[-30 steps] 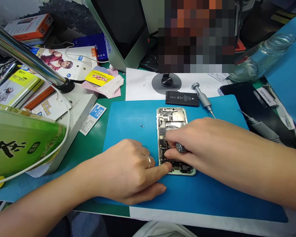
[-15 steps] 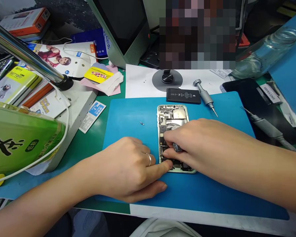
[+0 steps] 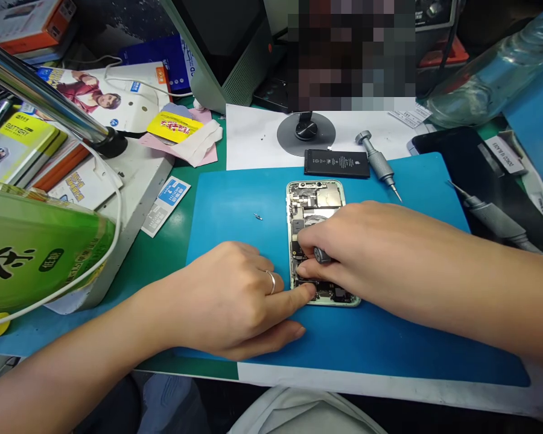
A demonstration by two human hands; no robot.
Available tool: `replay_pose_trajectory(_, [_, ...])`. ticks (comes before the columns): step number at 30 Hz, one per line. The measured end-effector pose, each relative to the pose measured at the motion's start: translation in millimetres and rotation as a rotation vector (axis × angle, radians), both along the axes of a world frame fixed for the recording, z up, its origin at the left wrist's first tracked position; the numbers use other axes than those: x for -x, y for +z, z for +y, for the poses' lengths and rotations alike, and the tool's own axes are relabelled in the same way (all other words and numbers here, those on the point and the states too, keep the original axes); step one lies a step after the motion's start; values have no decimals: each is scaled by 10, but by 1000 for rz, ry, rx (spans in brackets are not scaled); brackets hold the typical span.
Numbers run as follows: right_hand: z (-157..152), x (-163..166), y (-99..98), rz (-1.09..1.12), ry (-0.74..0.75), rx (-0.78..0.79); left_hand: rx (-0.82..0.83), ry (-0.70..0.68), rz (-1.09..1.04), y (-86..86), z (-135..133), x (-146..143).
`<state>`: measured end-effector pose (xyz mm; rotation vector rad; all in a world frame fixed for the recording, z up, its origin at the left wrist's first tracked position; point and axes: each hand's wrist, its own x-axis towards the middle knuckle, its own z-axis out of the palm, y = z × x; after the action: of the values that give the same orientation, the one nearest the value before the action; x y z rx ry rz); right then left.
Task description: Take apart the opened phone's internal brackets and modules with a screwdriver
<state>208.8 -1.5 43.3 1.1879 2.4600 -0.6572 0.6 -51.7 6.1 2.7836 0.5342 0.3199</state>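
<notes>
An opened phone with bare circuit boards lies on the blue mat. My right hand is closed around a small grey screwdriver, held upright over the phone's lower half. My left hand, with a ring on one finger, rests on the mat; its forefinger presses against the phone's lower left edge. A tiny screw lies loose on the mat, left of the phone.
A black battery and a second screwdriver lie behind the phone, near a round grey stand base. A green box, lamp arm and packets crowd the left. A black screen panel and grey tool lie right.
The view has shifted slightly, so everything sits a little higher in the picture. Both hands stay at the phone, the right still on the screwdriver.
</notes>
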Motion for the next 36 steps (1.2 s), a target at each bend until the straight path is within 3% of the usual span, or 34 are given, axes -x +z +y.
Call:
replay_pose_trajectory(16, [18,-147,-90,164,28,-8,21,-1,3,14,14,-2])
replay_pose_trajectory(31, [12,-85,-108,139,40,-16,8,-4,9,18,12,3])
replay_pose_trajectory(36, [8,-188,43,204,14,-40,8,-1,1,19,12,2])
